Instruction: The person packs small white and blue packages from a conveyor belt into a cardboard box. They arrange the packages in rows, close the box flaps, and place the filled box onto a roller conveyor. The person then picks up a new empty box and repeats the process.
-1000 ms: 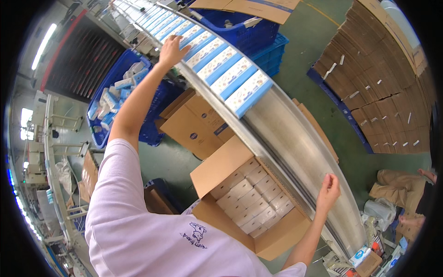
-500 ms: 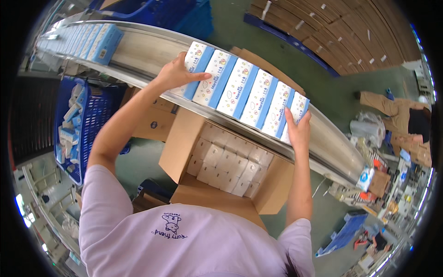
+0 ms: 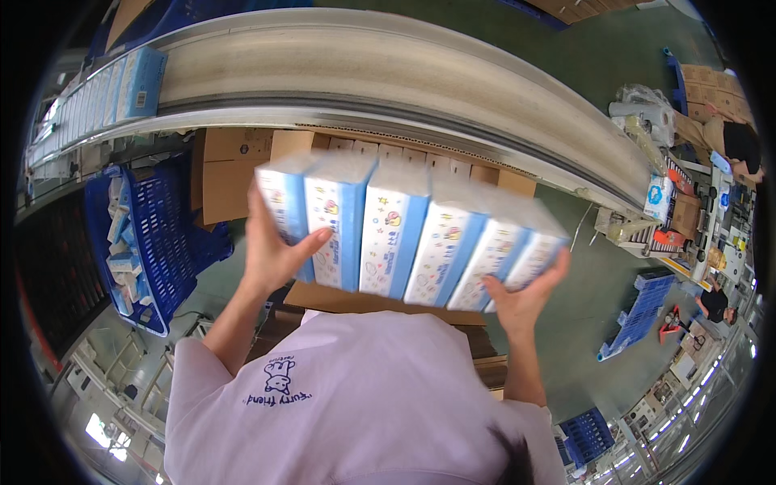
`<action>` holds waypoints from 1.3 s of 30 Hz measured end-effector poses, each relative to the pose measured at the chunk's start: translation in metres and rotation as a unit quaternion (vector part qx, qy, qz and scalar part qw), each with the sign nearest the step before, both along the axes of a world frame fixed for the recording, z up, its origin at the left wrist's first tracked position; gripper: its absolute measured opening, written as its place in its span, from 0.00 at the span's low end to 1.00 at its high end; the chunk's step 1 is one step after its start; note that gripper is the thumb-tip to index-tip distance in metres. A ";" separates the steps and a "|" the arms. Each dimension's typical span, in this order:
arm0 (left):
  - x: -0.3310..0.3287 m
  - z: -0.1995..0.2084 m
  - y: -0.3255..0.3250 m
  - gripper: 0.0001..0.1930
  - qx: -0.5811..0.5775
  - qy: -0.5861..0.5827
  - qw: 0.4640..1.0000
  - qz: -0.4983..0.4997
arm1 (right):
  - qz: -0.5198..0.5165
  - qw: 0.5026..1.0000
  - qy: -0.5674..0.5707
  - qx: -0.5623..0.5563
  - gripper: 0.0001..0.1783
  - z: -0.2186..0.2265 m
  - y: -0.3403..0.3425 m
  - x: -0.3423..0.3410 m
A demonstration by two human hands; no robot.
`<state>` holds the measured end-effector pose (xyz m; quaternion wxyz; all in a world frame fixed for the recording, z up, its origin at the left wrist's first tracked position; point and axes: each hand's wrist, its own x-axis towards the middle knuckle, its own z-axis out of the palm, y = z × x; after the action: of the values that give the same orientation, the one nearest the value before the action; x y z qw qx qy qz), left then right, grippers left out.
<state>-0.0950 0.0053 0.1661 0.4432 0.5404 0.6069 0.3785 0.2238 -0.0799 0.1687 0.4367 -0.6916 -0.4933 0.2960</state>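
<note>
I hold a row of several white and blue boxes [image 3: 404, 230] squeezed between my two hands, lifted off the conveyor and above an open cardboard carton [image 3: 339, 145]. My left hand [image 3: 275, 250] presses against the left end of the row. Against the right end presses my right hand [image 3: 521, 295]. The carton is mostly hidden behind the boxes; packed boxes show along its far edge. More white and blue boxes [image 3: 121, 85] lie in a line on the curved grey conveyor [image 3: 404, 65] at the upper left.
A blue plastic crate [image 3: 153, 242] with loose small boxes stands at the left. Another flat carton flap [image 3: 226, 178] sits beside it. A cluttered workbench [image 3: 679, 210] and other people are at the right, with blue crates [image 3: 638, 311] on the green floor.
The row of boxes has come off the conveyor, pressed between both hands, and now hangs closer to me over the carton. The view has tilted down.
</note>
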 end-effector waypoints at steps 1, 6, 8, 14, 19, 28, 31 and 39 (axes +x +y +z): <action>-0.005 -0.015 -0.004 0.42 -0.126 0.102 0.983 -0.088 | 0.014 0.990 0.023 -0.135 0.60 -0.011 -0.010 0.000; 0.007 -0.187 -0.016 0.27 -0.250 0.408 0.725 -0.496 | 0.357 0.730 -0.268 -0.518 0.33 -0.124 0.025 -0.021; 0.006 -0.201 -0.011 0.28 -0.174 0.444 0.710 -0.518 | 0.359 0.740 -0.284 -0.493 0.32 -0.154 0.022 -0.024; 0.030 -0.118 -0.019 0.33 -0.106 0.394 0.833 -0.374 | 0.323 0.869 -0.239 -0.288 0.29 -0.110 0.019 -0.034; 0.018 -0.142 -0.051 0.35 -0.073 0.352 0.856 -0.371 | 0.436 0.805 -0.322 -0.240 0.34 -0.136 -0.004 -0.030; -0.227 -0.025 0.133 0.12 0.245 0.417 0.855 0.191 | 0.282 0.949 -0.023 0.140 0.17 -0.007 0.192 -0.062; -0.338 -0.016 0.204 0.23 0.175 0.616 0.728 0.247 | 0.186 0.973 -0.127 0.054 0.13 -0.043 0.244 -0.045; -0.416 -0.060 0.297 0.40 -0.103 0.363 0.905 0.199 | 0.183 0.937 -0.296 0.007 0.09 -0.079 0.252 -0.045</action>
<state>-0.5108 0.3023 0.1061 0.1609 0.4601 0.8560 0.1720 0.1785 0.1719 0.0902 0.2140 -0.6423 -0.7207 0.1491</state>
